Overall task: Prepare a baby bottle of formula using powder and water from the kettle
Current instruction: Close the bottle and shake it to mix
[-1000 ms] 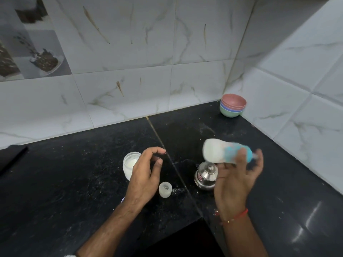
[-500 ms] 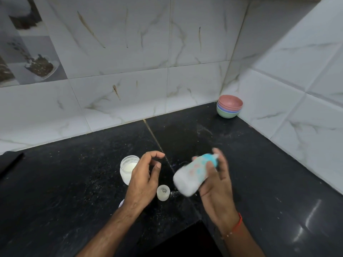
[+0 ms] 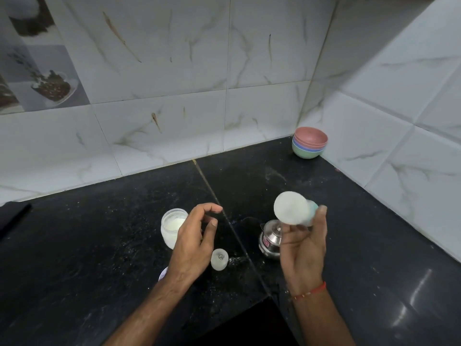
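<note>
Right hand (image 3: 303,253) grips the blurred baby bottle (image 3: 291,208), base toward camera, above the steel kettle (image 3: 270,239). Left hand (image 3: 193,243) loosely curled, holding nothing, powder jar (image 3: 172,227) at its 9 o'clock, bottle cap (image 3: 219,259) at 4.

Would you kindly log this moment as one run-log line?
phase: shaking | right hand: grips baby bottle, raised above kettle | left hand: empty, hovering | powder jar: open

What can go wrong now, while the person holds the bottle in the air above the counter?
1. The right hand grips the baby bottle directly above the steel kettle; a slip could drop it onto the kettle and tip it.
2. The powder jar stands open beside the idle left hand; a careless move might knock it over.
3. The bottle cap lies on the powder-dusted counter and may pick up dirt.
</note>
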A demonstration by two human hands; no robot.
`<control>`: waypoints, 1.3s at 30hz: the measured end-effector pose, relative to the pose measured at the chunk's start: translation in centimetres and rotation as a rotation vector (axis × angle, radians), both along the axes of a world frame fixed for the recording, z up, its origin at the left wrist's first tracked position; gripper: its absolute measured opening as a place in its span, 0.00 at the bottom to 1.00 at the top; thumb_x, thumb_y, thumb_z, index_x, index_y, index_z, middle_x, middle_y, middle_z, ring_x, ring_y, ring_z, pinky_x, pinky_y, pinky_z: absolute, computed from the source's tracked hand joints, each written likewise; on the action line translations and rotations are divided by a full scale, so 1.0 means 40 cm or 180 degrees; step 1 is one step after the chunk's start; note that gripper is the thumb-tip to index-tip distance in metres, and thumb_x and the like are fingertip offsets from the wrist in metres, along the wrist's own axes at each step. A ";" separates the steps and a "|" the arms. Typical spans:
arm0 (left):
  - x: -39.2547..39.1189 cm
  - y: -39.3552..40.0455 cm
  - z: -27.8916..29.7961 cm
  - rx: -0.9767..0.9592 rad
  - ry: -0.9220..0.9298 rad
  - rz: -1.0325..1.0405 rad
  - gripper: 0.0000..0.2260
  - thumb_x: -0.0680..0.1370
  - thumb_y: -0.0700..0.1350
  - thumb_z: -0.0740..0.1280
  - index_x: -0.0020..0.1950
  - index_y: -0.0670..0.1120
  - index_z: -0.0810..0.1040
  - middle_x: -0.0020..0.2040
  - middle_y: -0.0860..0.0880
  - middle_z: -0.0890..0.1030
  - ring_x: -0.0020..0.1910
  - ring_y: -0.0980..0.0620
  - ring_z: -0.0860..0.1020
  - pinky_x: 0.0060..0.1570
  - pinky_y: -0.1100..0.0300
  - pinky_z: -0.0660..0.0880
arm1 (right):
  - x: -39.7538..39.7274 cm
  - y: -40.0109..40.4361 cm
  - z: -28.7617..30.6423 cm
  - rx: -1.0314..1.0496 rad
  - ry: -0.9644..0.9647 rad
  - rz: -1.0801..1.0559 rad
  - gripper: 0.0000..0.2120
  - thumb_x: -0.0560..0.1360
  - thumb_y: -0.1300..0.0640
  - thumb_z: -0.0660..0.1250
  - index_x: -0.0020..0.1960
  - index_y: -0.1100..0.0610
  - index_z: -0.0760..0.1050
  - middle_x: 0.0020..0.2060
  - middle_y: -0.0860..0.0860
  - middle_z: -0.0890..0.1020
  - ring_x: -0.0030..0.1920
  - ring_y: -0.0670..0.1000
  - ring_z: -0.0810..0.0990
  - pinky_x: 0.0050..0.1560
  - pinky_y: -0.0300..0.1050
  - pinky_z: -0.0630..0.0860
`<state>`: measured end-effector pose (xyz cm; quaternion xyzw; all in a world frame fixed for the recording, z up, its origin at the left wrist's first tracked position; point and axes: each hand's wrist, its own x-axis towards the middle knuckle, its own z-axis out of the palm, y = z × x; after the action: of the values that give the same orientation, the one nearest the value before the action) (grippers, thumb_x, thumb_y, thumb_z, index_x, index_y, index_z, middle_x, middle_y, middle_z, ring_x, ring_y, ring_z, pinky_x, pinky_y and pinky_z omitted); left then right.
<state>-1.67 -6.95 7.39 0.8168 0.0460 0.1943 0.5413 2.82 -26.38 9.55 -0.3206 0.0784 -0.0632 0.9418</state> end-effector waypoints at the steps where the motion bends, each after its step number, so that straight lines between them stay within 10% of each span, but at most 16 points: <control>1: 0.000 -0.002 -0.001 0.0010 0.0012 -0.0018 0.14 0.83 0.36 0.66 0.61 0.55 0.79 0.53 0.56 0.83 0.52 0.54 0.79 0.47 0.70 0.74 | -0.001 0.004 -0.002 -0.0128 -0.0024 0.0057 0.36 0.76 0.43 0.71 0.78 0.55 0.62 0.66 0.65 0.79 0.56 0.58 0.82 0.43 0.52 0.84; 5: 0.005 -0.004 0.000 0.0061 -0.0003 -0.0079 0.14 0.83 0.36 0.66 0.61 0.55 0.79 0.55 0.58 0.83 0.52 0.55 0.79 0.48 0.70 0.74 | -0.041 0.021 -0.008 -0.0975 -0.0591 0.1115 0.40 0.68 0.48 0.81 0.76 0.47 0.67 0.59 0.65 0.82 0.58 0.66 0.81 0.60 0.69 0.78; 10: 0.009 -0.002 0.002 0.0020 0.0003 -0.0053 0.14 0.83 0.36 0.66 0.61 0.55 0.79 0.54 0.57 0.82 0.51 0.55 0.79 0.48 0.71 0.74 | 0.017 0.005 0.005 -0.0054 -0.0228 0.0030 0.33 0.81 0.49 0.66 0.80 0.55 0.58 0.52 0.51 0.87 0.52 0.51 0.86 0.44 0.44 0.84; 15: 0.017 0.000 0.001 0.0072 -0.0004 -0.0074 0.14 0.83 0.36 0.66 0.61 0.54 0.79 0.55 0.58 0.83 0.52 0.56 0.79 0.49 0.72 0.73 | -0.015 0.007 0.003 -0.1041 -0.0772 0.1128 0.43 0.67 0.49 0.82 0.76 0.45 0.66 0.58 0.64 0.82 0.58 0.67 0.81 0.60 0.71 0.77; 20: 0.016 -0.002 0.002 0.0028 -0.0006 -0.0090 0.14 0.83 0.36 0.66 0.61 0.55 0.79 0.53 0.57 0.82 0.51 0.55 0.79 0.48 0.71 0.74 | 0.024 0.006 0.020 -0.0182 -0.0327 0.0113 0.34 0.75 0.45 0.73 0.75 0.52 0.62 0.56 0.56 0.84 0.52 0.53 0.85 0.46 0.53 0.85; 25: 0.026 -0.001 -0.001 0.0177 -0.0047 -0.0124 0.15 0.83 0.36 0.66 0.61 0.55 0.78 0.53 0.58 0.82 0.52 0.53 0.80 0.49 0.68 0.75 | -0.024 0.019 0.001 -0.1369 -0.1124 0.1701 0.41 0.67 0.51 0.82 0.75 0.46 0.67 0.58 0.67 0.82 0.55 0.69 0.81 0.59 0.72 0.78; 30: 0.019 -0.002 0.004 0.0074 -0.0029 -0.0077 0.14 0.83 0.36 0.66 0.61 0.54 0.79 0.52 0.58 0.82 0.50 0.56 0.79 0.48 0.71 0.73 | 0.020 0.007 0.015 -0.0092 -0.0405 0.0301 0.33 0.78 0.48 0.70 0.78 0.51 0.61 0.62 0.63 0.80 0.57 0.56 0.83 0.53 0.53 0.84; 35: 0.017 -0.001 0.000 0.0157 -0.0049 -0.0085 0.15 0.82 0.35 0.66 0.61 0.54 0.79 0.54 0.59 0.82 0.51 0.55 0.79 0.48 0.71 0.73 | -0.021 0.008 -0.001 -0.1084 -0.1196 0.1704 0.42 0.68 0.53 0.82 0.76 0.48 0.65 0.57 0.68 0.81 0.53 0.71 0.80 0.58 0.76 0.76; 39: 0.012 -0.005 0.006 0.0076 -0.0034 -0.0065 0.14 0.83 0.36 0.66 0.61 0.54 0.79 0.53 0.57 0.82 0.50 0.55 0.79 0.48 0.72 0.73 | 0.008 0.009 0.016 -0.0181 -0.0387 0.0488 0.42 0.69 0.46 0.80 0.77 0.47 0.63 0.66 0.66 0.78 0.60 0.60 0.82 0.57 0.58 0.82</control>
<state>-1.20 -7.15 7.62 0.8225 0.0325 0.1937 0.5337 3.13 -26.01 10.17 -0.3479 -0.0055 -0.0125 0.9374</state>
